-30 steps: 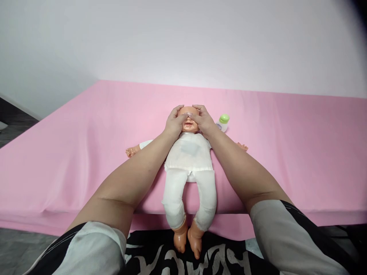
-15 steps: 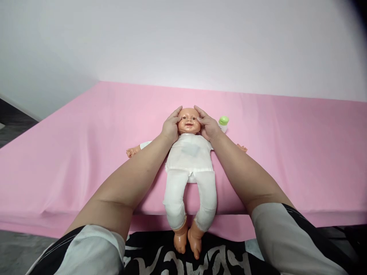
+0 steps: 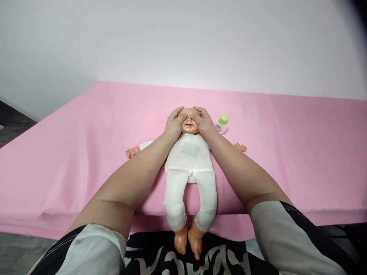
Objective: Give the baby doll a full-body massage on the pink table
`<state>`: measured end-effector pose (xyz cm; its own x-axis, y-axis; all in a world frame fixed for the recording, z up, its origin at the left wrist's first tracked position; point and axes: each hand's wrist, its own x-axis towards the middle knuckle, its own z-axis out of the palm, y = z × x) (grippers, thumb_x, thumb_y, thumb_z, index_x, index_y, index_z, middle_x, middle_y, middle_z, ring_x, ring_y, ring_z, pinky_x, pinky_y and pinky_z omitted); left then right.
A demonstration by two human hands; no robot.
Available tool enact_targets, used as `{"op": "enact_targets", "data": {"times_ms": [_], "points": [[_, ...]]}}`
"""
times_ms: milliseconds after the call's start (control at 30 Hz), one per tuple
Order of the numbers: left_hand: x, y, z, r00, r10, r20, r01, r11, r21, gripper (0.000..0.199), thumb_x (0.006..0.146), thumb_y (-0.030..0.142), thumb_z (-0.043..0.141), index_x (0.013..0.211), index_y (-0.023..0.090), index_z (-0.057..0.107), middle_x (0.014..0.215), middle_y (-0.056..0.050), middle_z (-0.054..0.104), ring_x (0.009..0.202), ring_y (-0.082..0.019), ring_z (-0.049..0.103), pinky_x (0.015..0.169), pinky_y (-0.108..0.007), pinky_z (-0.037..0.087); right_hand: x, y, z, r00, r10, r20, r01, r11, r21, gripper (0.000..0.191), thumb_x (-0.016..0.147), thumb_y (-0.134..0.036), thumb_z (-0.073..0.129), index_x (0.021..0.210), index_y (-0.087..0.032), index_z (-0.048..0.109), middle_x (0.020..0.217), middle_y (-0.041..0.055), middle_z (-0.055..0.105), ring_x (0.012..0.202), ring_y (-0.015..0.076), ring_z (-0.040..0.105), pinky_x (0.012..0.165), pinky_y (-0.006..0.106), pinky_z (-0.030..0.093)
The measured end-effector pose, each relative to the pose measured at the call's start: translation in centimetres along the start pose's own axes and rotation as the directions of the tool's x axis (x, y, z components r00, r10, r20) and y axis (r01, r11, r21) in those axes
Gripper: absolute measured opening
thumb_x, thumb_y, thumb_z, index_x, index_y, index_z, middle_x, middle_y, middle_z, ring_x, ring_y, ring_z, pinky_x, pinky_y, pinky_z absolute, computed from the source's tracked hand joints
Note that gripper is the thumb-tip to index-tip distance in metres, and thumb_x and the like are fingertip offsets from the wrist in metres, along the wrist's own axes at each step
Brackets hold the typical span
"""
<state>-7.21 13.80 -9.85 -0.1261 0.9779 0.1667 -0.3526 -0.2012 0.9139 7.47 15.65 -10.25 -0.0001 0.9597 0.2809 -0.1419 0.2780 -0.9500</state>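
In my head view, a smooth pink cover (image 3: 114, 114) with soft creases spreads over the table and hangs at its near edge, against a pale wall (image 3: 183, 42); grey floor (image 3: 23, 250) shows at lower left. The doll (image 3: 189, 152) lies face-up at mid-table, my left hand (image 3: 175, 123) and right hand (image 3: 203, 121) half-open, cupping its head, thumbs across its eyes.

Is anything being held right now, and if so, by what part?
The hands cup the doll by both sides of its head, thumbs over its eyes; no lift shows.
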Motion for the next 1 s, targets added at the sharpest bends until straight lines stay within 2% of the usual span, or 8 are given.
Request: {"op": "enact_targets", "data": {"times_ms": [133, 267, 467, 600, 700, 800, 900, 1000], "points": [[0.1, 0.1, -0.2, 0.999, -0.025, 0.028, 0.025, 1.0, 0.012, 0.054, 0.086, 0.034, 0.073, 0.138, 0.022, 0.071, 0.132, -0.01, 0.076, 0.127, -0.031, 0.073, 0.117, -0.049, 0.057, -0.3, -0.5, -0.1, 0.995, 0.085, 0.043, -0.091, 0.986, 0.142, 0.064, 0.076, -0.059, 0.088, 0.13, -0.03, 0.069, 0.137, 0.0049, 0.076, 0.134, 0.0285, 0.07, 0.121, 0.052, 0.057], [-0.1, 0.7, -0.3, 0.997, -0.071, 0.017, 0.071, 0.996, -0.054, 0.058, 0.084, 0.026, 0.066, 0.141, 0.021, 0.072, 0.142, -0.01, 0.075, 0.134, -0.031, 0.072, 0.12, -0.049, 0.057, -0.9, -1.3, -0.5, 0.98, 0.171, 0.104, -0.193, 0.946, 0.262, 0.068, 0.075, -0.044, 0.083, 0.14, -0.029, 0.067, 0.142, 0.0051, 0.077, 0.133, 0.031, 0.072, 0.12, 0.057, 0.059], [-0.7, 1.2, -0.2, 0.994, -0.102, -0.028, 0.099, 0.99, -0.096, 0.066, 0.081, 0.023, 0.063, 0.147, 0.02, 0.068, 0.145, -0.01, 0.074, 0.135, -0.033, 0.072, 0.117, -0.048, 0.061, -1.2, -1.3, -1.1, 0.975, 0.14, 0.172, -0.187, 0.935, 0.3, 0.078, 0.067, -0.029, 0.08, 0.144, -0.028, 0.065, 0.154, 0.006, 0.07, 0.14, 0.034, 0.067, 0.124, 0.059, 0.054], [-1.2, 1.2, -0.1, 0.998, -0.039, 0.04, 0.041, 0.999, -0.036, 0.069, 0.078, 0.028, 0.074, 0.146, 0.019, 0.065, 0.138, -0.013, 0.074, 0.126, -0.034, 0.074, 0.111, -0.05, 0.062, -1.5, -1.3, -0.7, 0.984, 0.091, 0.153, -0.123, 0.969, 0.213, 0.074, 0.072, -0.04, 0.087, 0.141, -0.03, 0.063, 0.15, 0.0067, 0.068, 0.138, 0.0314, 0.067, 0.121, 0.053, 0.056], [-1.2, 1.0, 0.0, 1.0, 0.017, 0.02, -0.018, 0.997, 0.073, 0.065, 0.074, 0.03, 0.081, 0.136, 0.022, 0.069, 0.136, -0.011, 0.072, 0.123, -0.033, 0.073, 0.108, -0.047, 0.062, -1.5, -1.3, -0.4, 0.993, 0.055, 0.108, -0.063, 0.995, 0.073, 0.078, 0.073, -0.054, 0.093, 0.141, -0.03, 0.061, 0.147, 0.008, 0.064, 0.139, 0.0307, 0.063, 0.12, 0.05, 0.056], [-0.8, 0.7, 0.0, 0.999, 0.04, -0.003, -0.039, 0.988, 0.151, 0.061, 0.074, 0.032, 0.082, 0.133, 0.021, 0.071, 0.135, -0.011, 0.071, 0.124, -0.033, 0.072, 0.109, -0.047, 0.061, -1.2, -1.0, -0.3, 0.998, 0.04, 0.054, -0.038, 0.999, -0.033, 0.081, 0.071, -0.061, 0.096, 0.137, -0.028, 0.062, 0.141, 0.0088, 0.064, 0.138, 0.0308, 0.062, 0.12, 0.05, 0.054], [-0.3, 0.3, 0.0, 0.997, 0.071, -0.008, -0.068, 0.983, 0.17, 0.056, 0.077, 0.033, 0.08, 0.131, 0.021, 0.072, 0.133, -0.011, 0.072, 0.127, -0.032, 0.07, 0.114, -0.047, 0.058, -0.6, -0.4, -0.3, 1.0, 0.019, 0.017, -0.018, 0.998, -0.056, 0.077, 0.072, -0.065, 0.094, 0.132, -0.028, 0.063, 0.136, 0.008, 0.065, 0.135, 0.0297, 0.063, 0.121, 0.049, 0.052], [0.0, 0.1, 0.0, 0.999, 0.047, -0.01, -0.045, 0.99, 0.131, 0.05, 0.082, 0.033, 0.074, 0.131, 0.022, 0.073, 0.13, -0.01, 0.075, 0.126, -0.03, 0.072, 0.116, -0.047, 0.057, -0.3, 0.1, -0.3, 1.0, 0.005, 0.016, -0.004, 1.0, -0.016, 0.076, 0.074, -0.072, 0.089, 0.131, -0.029, 0.064, 0.136, 0.0079, 0.067, 0.135, 0.0289, 0.064, 0.12, 0.047, 0.053]]}}
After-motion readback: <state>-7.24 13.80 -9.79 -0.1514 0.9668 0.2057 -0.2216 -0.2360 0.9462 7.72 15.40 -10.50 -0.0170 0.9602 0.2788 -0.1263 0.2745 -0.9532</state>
